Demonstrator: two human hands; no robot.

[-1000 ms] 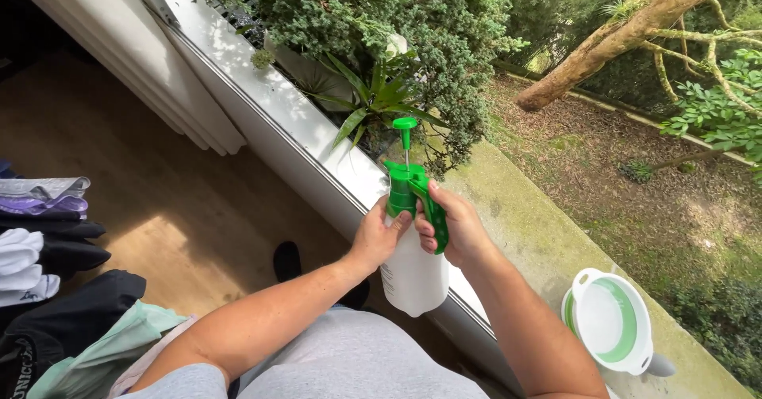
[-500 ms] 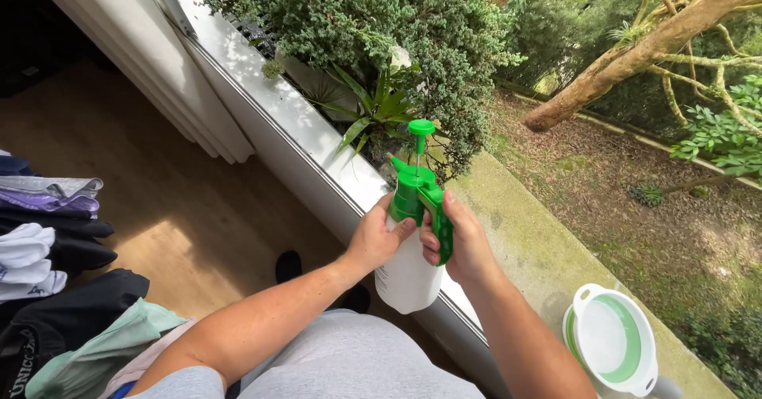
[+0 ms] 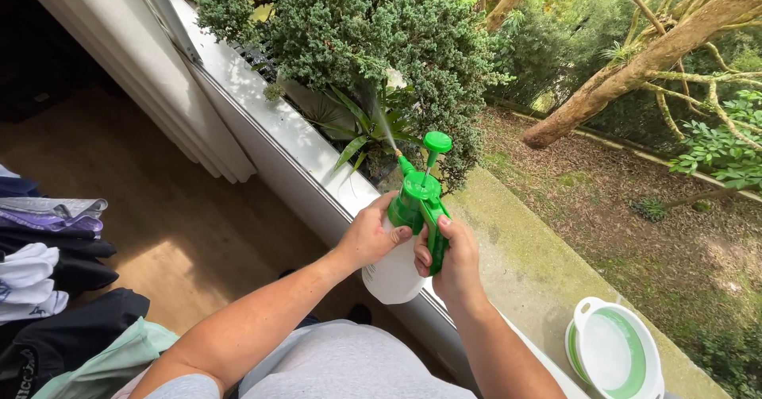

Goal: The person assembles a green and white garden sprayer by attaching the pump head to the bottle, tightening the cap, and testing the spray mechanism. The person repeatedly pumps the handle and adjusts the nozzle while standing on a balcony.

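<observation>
Raised since the earlier frame, spray bottle (image 3: 401, 260) now emits mist toward shrub (image 3: 373, 34); left hand (image 3: 367, 236) and right hand (image 3: 448, 260) grip it; spraying underway.

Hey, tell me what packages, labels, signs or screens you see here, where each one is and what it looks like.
No packages, signs or screens in view.
Printed patch: on the dark garment at the lower left, small pale lettering on black cloth.
The white spray bottle with the green pump top, held by the left hand and right hand, shows no label.
</observation>
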